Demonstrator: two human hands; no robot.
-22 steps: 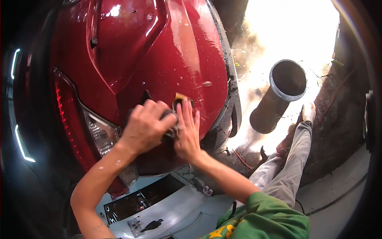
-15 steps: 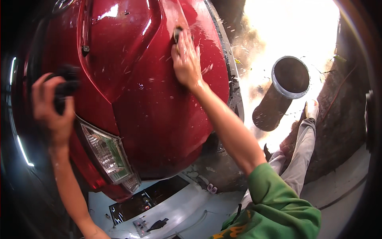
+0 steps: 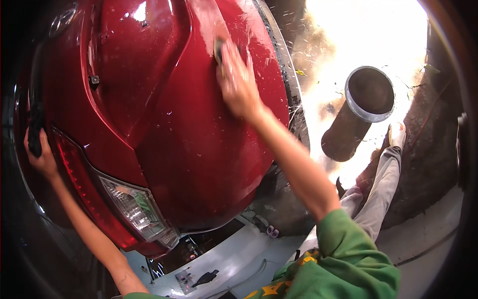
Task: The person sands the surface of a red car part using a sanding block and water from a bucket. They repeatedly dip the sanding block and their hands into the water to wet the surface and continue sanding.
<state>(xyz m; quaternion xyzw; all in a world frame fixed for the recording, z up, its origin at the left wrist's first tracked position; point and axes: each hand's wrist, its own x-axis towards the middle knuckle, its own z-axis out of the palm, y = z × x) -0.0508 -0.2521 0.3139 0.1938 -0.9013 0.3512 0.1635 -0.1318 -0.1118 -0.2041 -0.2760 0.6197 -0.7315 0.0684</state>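
Red bodywork (image 3: 199, 149) lies under right hand (image 3: 239, 82) and pad (image 3: 218, 51), grip too blurred to tell. Left hand (image 3: 43, 160) clasps a black object (image 3: 35, 135).

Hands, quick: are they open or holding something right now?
Left hand: closed around a black thing, unclear what.
Right hand: holding a dark pad on the red panel.
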